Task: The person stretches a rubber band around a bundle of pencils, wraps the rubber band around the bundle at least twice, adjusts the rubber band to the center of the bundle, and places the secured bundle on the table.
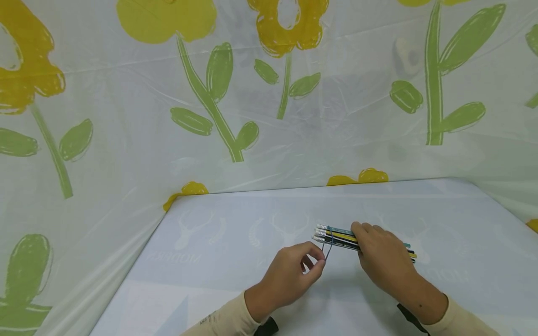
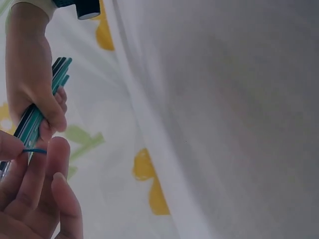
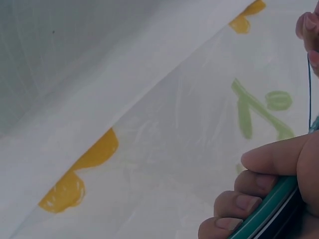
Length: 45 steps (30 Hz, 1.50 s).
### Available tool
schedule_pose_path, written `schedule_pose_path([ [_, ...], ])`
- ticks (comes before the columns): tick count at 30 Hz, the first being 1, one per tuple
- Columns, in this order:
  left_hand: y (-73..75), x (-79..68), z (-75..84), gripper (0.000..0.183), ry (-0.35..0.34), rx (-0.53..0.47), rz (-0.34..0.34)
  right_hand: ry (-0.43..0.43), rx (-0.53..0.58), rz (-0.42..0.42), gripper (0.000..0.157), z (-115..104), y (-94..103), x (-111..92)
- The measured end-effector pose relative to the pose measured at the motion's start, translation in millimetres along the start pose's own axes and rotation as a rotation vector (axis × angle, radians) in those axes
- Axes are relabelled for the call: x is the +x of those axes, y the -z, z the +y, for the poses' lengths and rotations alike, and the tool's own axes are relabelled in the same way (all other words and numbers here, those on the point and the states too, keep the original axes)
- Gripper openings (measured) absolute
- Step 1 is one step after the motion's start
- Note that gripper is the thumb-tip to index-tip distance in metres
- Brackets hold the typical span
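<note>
My right hand (image 1: 384, 256) grips a bundle of pencils (image 1: 344, 239) around its middle, fingers wrapped over the top. The pencils are teal, yellow and black; their metal-capped eraser ends point left, and the other ends stick out past the hand on the right. A thin blue rubber band (image 1: 331, 242) loops around the bundle near the eraser ends. Below those ends, my left hand (image 1: 290, 270) pinches the band between thumb and finger and holds it stretched downward. In the left wrist view, the band (image 2: 35, 150) spans between the fingertips beside the pencils (image 2: 61, 69).
The bundle is held above a table (image 1: 218, 233) with a pale cloth printed with faint deer heads. Behind it hangs a white curtain (image 1: 138, 116) with yellow flowers and green leaves. Dark straps (image 1: 266, 326) show at the wrists.
</note>
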<state>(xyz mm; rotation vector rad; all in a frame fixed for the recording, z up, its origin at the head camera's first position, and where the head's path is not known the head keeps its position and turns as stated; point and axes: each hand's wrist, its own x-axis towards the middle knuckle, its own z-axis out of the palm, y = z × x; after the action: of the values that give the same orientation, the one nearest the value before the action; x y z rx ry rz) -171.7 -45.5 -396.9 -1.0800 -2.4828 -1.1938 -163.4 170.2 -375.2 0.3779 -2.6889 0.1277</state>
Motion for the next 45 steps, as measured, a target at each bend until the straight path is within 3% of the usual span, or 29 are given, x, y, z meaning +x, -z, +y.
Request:
schedule_pose_path([
  [8,2.2,3.3,-4.6,0.005,0.144,-0.164,-0.011,-0.009,0.007,0.020,0.037,-4,0.4,1],
  [14,3.8,4.2,-6.2,0.006,0.186,-0.205,0.012,0.011,0.010,0.053,0.037,-5,-0.8,0],
  [23,5.3,4.9,-10.2,0.011,0.245,-0.330,-0.046,0.086,0.031,0.140,0.038,-4,-1.9,-1],
  [31,12.3,8.0,-10.2,0.015,0.321,-0.418,-0.041,0.149,0.010,0.154,0.039,-4,-2.4,-2],
  [45,25.9,11.1,-18.4,0.018,0.364,-0.708,-0.200,0.221,-0.059,0.076,0.037,-4,-2.2,-2],
])
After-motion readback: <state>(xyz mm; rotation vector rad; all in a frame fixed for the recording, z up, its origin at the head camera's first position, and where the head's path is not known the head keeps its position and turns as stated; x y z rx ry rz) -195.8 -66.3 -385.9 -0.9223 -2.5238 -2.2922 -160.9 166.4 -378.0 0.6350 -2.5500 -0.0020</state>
